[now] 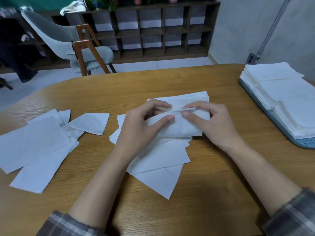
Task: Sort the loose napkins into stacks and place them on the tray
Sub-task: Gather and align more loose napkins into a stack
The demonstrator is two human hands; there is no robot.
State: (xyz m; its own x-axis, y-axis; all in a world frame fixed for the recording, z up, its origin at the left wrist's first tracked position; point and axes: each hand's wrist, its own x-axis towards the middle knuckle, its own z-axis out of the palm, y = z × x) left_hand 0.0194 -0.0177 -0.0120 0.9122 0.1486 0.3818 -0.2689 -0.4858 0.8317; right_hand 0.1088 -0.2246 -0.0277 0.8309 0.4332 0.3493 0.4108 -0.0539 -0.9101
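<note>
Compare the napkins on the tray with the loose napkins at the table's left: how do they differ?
The tray napkins sit in neat, squared stacks with edges aligned; the left napkins lie scattered, overlapping at odd angles. The tray napkins rest on the blue tray; the left napkins lie straight on the wooden table. Both are white.
</note>
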